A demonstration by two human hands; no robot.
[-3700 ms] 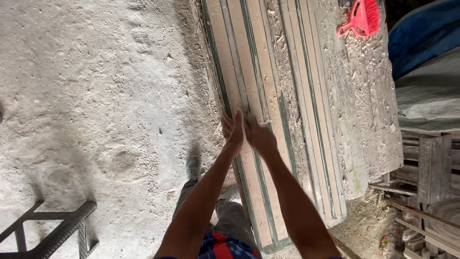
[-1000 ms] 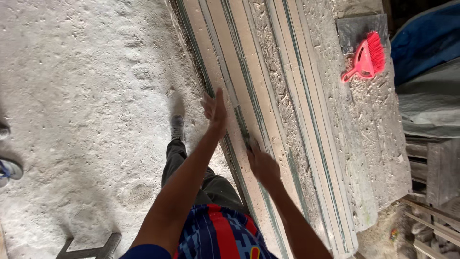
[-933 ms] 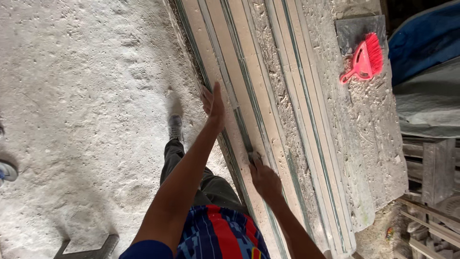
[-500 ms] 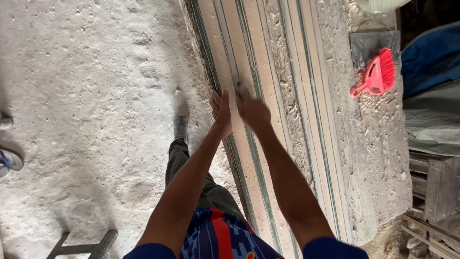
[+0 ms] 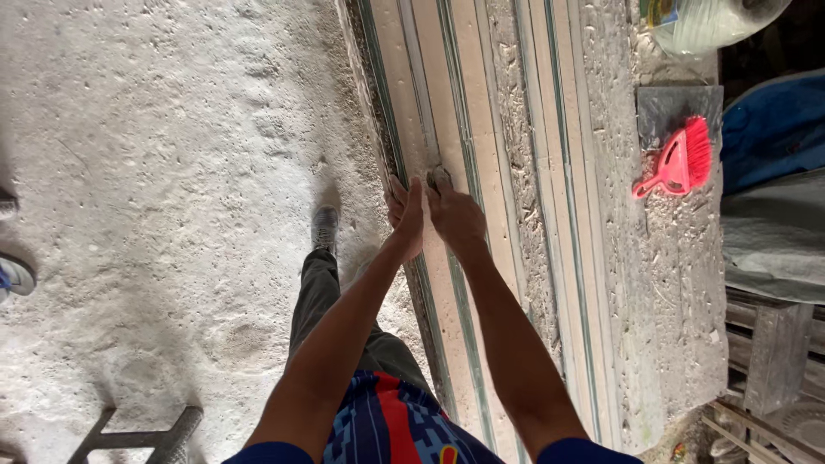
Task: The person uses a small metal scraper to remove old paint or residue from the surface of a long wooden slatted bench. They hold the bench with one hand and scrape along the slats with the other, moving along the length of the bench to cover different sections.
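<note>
Long pale boards (image 5: 481,129) with thin green strips between them lie edge-up in a stack running away from me. My left hand (image 5: 406,215) rests flat, fingers together, on the nearest board's top edge. My right hand (image 5: 454,212) lies right beside it with its fingers curled over the same board; whether it holds something small I cannot tell. Both arms reach forward side by side.
A red hand brush (image 5: 676,163) lies on a grey slab at the right. A white bag (image 5: 713,21) sits at the top right, a blue cover (image 5: 773,129) beyond. Dusty white floor (image 5: 155,172) lies left. A metal frame (image 5: 129,434) stands bottom left. Wooden pallets (image 5: 773,369) are at the right.
A second ago my hands were apart, the right one lower on the board. The right hand has slid up to meet the left, and both now sit together further along the board.
</note>
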